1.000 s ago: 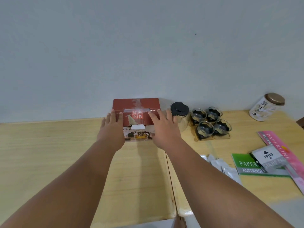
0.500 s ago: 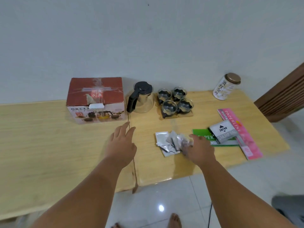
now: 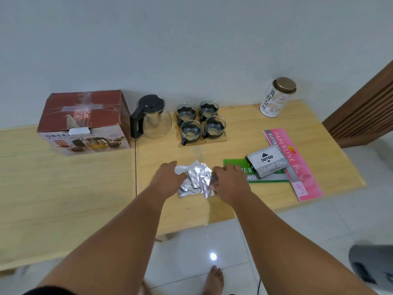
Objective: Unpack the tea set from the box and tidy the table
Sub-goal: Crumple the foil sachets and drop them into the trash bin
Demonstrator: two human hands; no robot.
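Both of our hands are down on the loose foil sachets (image 3: pixel 196 177) near the front edge of the right-hand table (image 3: pixel 244 199). Our left hand (image 3: pixel 168 177) curls around the pile's left side and our right hand (image 3: pixel 228 180) closes in from the right, fingers bent onto the crinkled silver packets, so we seem to be scooping them together rather than lifting one alone. Whether either hand has a firm grip we cannot tell.

We judge the unpacking done: the glass teapot (image 3: pixel 152 120) with its black lid and handle stands just beside the red tea set box (image 3: pixel 85 122), and four glass cups (image 3: pixel 201 121) sit clustered on wooden coasters at the back, out of the way. That leaves tidying.

Well right of the sachets lie a green Paperline receipt book (image 3: pixel 238 169) and a pink one (image 3: pixel 295 167), with a Joyko stamp pad (image 3: pixel 268 165) resting across both. A tea canister (image 3: pixel 277 97) stands at the far right corner.
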